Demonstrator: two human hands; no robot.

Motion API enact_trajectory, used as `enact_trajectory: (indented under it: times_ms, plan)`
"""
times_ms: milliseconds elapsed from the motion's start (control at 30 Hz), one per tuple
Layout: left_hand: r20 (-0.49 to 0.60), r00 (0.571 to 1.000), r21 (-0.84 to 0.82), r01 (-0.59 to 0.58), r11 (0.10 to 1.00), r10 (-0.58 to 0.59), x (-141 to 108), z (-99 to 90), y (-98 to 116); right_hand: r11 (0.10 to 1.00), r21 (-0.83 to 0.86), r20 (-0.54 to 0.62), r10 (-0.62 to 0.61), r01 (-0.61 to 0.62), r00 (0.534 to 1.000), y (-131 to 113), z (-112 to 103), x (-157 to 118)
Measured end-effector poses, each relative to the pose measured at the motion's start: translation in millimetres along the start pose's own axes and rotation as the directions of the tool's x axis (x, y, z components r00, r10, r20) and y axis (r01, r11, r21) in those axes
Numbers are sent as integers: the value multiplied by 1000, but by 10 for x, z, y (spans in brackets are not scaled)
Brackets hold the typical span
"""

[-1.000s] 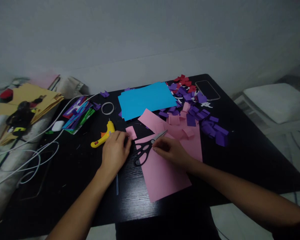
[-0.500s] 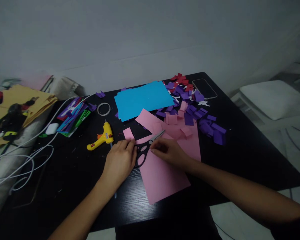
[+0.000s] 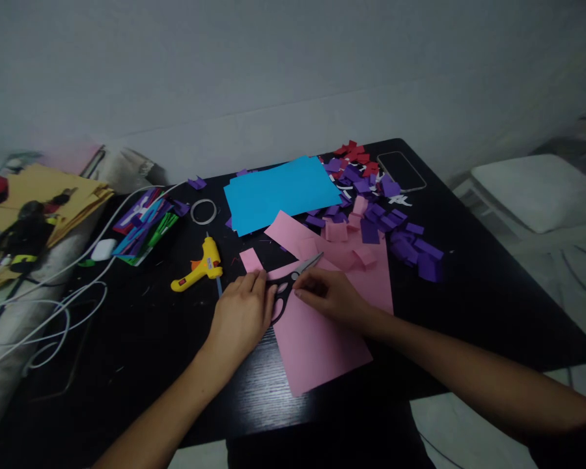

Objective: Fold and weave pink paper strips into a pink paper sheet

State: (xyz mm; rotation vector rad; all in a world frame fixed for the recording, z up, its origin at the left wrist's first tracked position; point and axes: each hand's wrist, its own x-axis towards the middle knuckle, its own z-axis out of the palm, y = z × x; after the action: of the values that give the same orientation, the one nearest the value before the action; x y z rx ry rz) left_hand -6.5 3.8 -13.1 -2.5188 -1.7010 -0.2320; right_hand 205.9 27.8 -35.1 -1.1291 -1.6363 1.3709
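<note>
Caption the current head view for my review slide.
Scissors lie partly on pink paper between left hand and right hand, with a glue gun and blue paper nearby.

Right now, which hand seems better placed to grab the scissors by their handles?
Probably the left hand: it lies at the handle end of the scissors, while the right hand is nearer the blades.

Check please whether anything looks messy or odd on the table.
White cables lie in tangled loops at the left of the table, and purple scraps are scattered untidily right of the blue sheets.
</note>
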Motion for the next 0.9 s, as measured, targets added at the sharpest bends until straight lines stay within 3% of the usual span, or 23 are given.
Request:
enact_trajectory:
  times_ms: [200,400,533,633,767,900]
  plan:
    - [-4,1000,0,-10,1000,10,18,8,10,1000,7,-11,9,-9,1000,35,16,14]
    - [-99,995,-72,-21,997,14,67,69,-178,1000,6,-9,13,-13,1000,54,4,21]
    - [-181,978,-180,69,981,-102,121,57,-351,1000,-18,-2,-5,5,1000,58,-6,28]
    - [-233,941,-224,192,955,-244,152,60,-462,1000,-29,-2,-7,7,1000,47,-10,28]
    - [-181,938,-430,195,881,-296,168,120,-530,1000,-12,-6,-8,8,1000,42,-5,27]
    - [-163,920,-697,148,702,-356,174,130,-508,999,33,-19,-12,12,1000,38,0,38]
